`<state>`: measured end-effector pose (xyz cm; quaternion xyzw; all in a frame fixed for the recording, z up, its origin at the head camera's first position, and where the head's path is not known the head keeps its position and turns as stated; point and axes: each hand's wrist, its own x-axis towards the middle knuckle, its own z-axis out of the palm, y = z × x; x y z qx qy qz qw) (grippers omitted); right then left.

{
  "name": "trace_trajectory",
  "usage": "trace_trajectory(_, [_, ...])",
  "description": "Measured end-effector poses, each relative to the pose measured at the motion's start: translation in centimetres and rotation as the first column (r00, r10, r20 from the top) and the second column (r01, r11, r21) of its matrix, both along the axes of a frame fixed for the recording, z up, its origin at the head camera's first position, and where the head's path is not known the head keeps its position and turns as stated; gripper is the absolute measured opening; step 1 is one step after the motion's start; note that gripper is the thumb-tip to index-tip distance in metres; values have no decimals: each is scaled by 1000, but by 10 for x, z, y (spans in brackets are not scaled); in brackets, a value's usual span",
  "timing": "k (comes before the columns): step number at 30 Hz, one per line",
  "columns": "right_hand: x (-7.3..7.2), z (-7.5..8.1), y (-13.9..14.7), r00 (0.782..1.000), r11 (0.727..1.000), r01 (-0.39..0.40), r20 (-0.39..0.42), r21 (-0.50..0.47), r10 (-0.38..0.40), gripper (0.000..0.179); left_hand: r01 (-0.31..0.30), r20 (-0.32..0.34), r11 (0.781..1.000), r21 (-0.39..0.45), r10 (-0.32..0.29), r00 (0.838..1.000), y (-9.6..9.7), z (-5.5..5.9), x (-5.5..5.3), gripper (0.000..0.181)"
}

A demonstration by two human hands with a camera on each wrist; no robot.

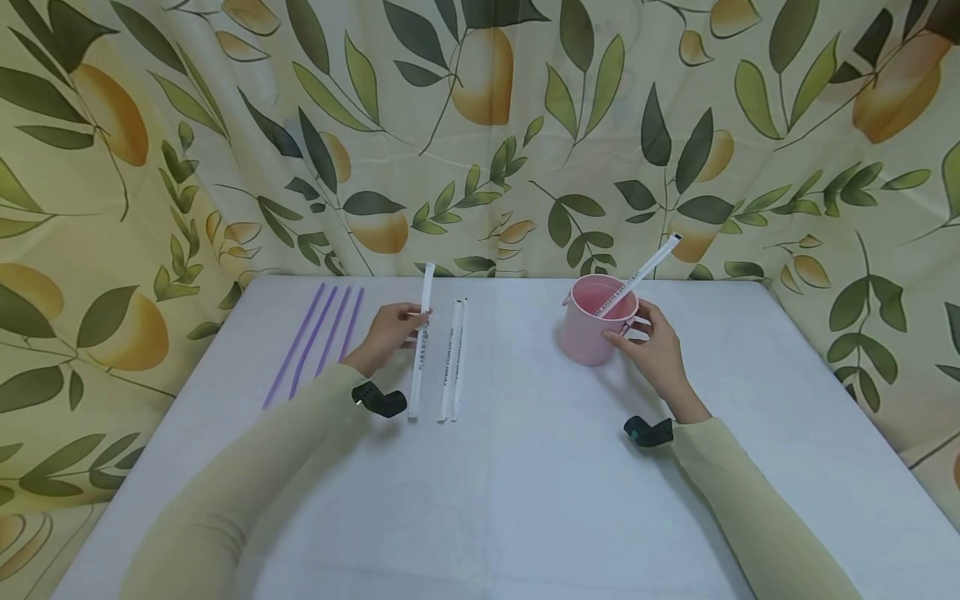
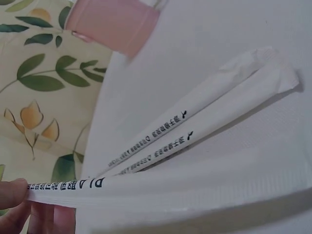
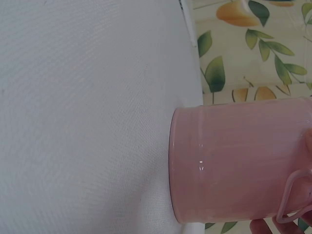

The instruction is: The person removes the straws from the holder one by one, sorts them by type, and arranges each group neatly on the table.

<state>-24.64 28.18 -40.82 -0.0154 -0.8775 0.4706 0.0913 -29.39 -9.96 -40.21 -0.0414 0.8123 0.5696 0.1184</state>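
Observation:
My left hand (image 1: 386, 335) pinches a white paper-wrapped straw (image 1: 420, 367) between thumb and fingers, near its upper half. Black print runs along the wrapper (image 2: 195, 192). Just right of it, two similar wrapped straws (image 1: 452, 362) lie side by side on the white table. A small pink bucket (image 1: 587, 337) stands upright farther right, with one wrapped straw (image 1: 648, 268) leaning out over its rim. My right hand (image 1: 656, 348) holds the bucket's right side, thumb in front near the wire handle (image 3: 287, 195). Part of that hand is cut off in the right wrist view.
Several purple straws (image 1: 305, 333) lie in a slanted row on the table's left, beside my left hand. Behind the table's back edge hangs a cloth (image 1: 465, 192) with a fruit and leaf pattern. Each wrist carries a small black camera (image 1: 378, 400).

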Motion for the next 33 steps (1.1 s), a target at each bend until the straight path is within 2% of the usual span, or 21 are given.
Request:
trace_trajectory(13, [-1,-3,1,1000,1000,-2,5,3,2,77,-63,60,998,-20,64,996,10,-23,-8,32])
trace_trajectory(28, [0,-1,0,1000,1000,-3,2,6,3,78,-125,97,992,-27,127,987,23,-35,-15,32])
trace_trajectory(33, [0,-1,1,1000,1000,-3,4,5,3,78,-141,115,990,-3,140,983,23,-38,-17,32])
